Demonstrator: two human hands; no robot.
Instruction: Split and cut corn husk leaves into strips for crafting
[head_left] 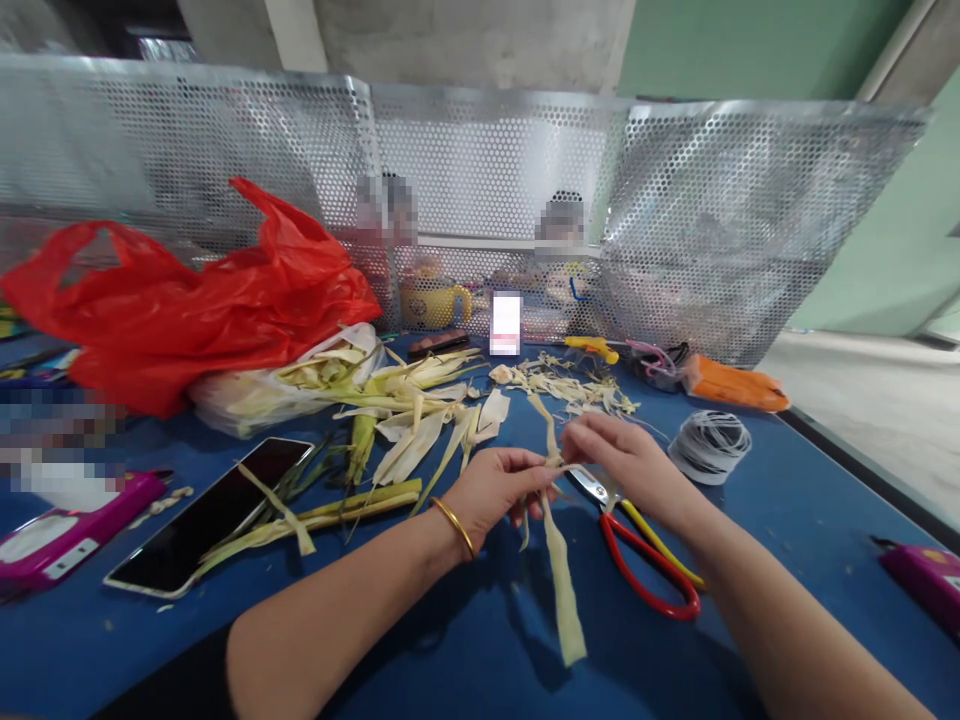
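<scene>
My left hand [502,490], with a gold bangle at the wrist, pinches a pale corn husk strip [562,580]. The strip's long end hangs down over the blue table, and another part of it rises above my fingers. Close beside it, my right hand [611,450] has its fingers curled together at the same husk, near the left thumb. The exact grip of its fingertips is partly hidden. Scissors [652,570] with one red and one yellow handle lie beneath the right wrist, blades toward the hands.
Loose corn husks [420,430] spread left of centre beside a red plastic bag [202,300]. A dark-screened phone [225,510] lies at left. A spool of wire or thread [709,447] and an orange packet [735,383] are at right. Behind stands a perforated metal screen [480,150], with people beyond.
</scene>
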